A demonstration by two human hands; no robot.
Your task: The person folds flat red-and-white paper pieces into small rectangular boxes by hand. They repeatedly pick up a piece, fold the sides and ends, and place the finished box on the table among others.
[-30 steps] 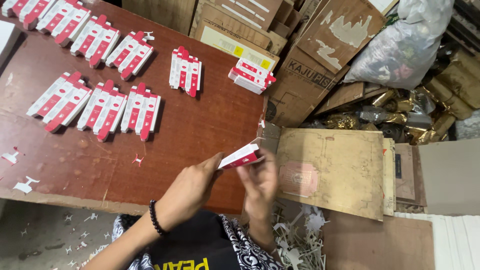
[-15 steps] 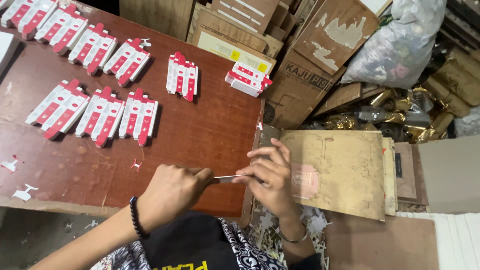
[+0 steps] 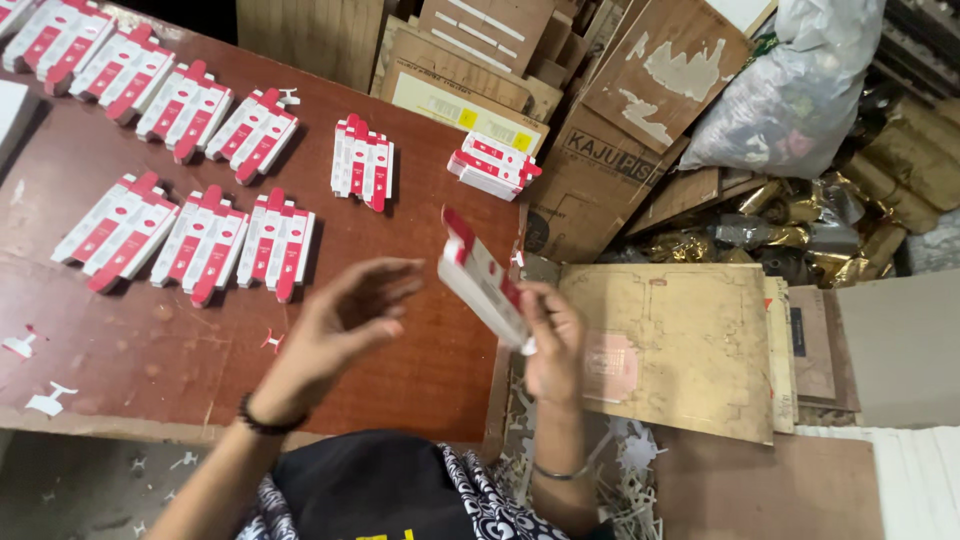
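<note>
bare table [image 3: 420, 370] lies free near hands; 2 rows of flat cartons [image 3: 205, 245] crowd beyond.

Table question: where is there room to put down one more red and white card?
The brown table is bare in front, between the lower row of flat cartons and its near edge, under the left hand. The upper rows are crowded.

Brown wooden table [image 3: 400, 370]; flat red-white carton blanks [image 3: 200, 245] in rows; small stack [image 3: 492, 165]; white scraps [image 3: 48, 400].
</note>
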